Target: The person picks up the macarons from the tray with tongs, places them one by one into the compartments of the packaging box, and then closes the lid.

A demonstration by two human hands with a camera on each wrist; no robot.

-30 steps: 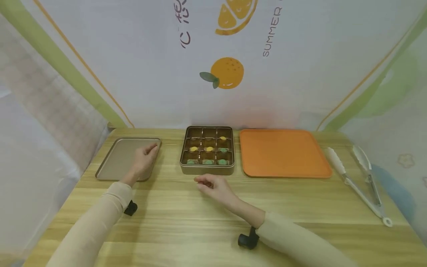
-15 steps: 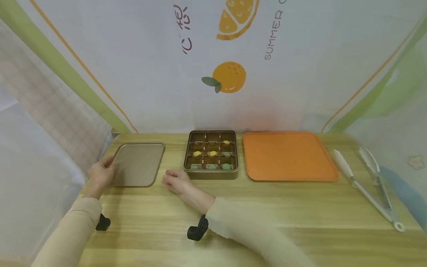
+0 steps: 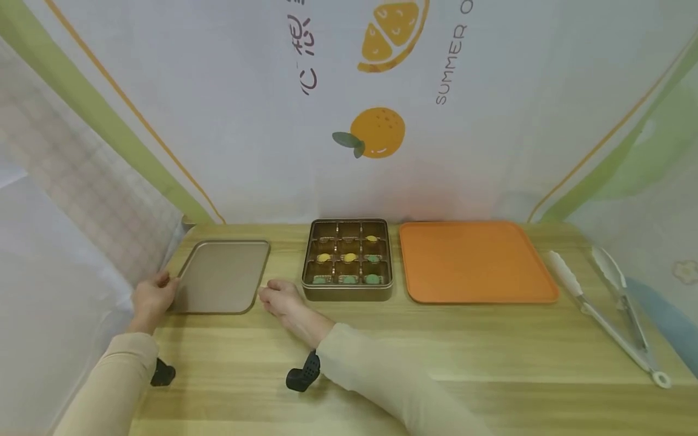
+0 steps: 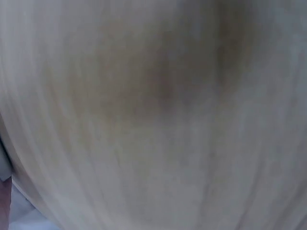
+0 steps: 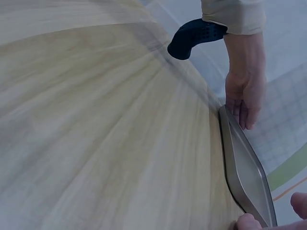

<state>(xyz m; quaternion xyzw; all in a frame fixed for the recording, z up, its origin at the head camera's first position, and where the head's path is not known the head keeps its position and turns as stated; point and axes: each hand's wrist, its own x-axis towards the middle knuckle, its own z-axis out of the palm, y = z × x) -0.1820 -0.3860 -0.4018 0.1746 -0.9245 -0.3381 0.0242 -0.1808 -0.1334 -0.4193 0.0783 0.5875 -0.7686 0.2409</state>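
Observation:
A shallow gold-tan metal lid (image 3: 220, 277) with a raised rim lies on the wooden table at the left. My left hand (image 3: 154, 301) is at its left edge, fingertips against the rim. In the right wrist view the fingers of the left hand (image 5: 244, 84) hang fairly straight beside the lid's rim (image 5: 235, 167). At the lid's right edge is my right hand (image 3: 288, 307), fingertips close to the near corner. One fingertip (image 5: 248, 222) touches the rim there, while another stands apart from it. The left wrist view shows only blurred table (image 4: 144, 158).
A square gold tin (image 3: 349, 293) with a brown divided insert stands at back centre, yellow and green pieces in several compartments. Right of it lies an orange tray (image 3: 477, 261). White-tipped tongs (image 3: 611, 321) lie spread at the far right. A printed cloth (image 3: 463, 157) hangs behind.
My left hand has crossed from the lid's right side to its left edge. My right hand has moved left from in front of the tin to the lid's right edge. The lid stays put.

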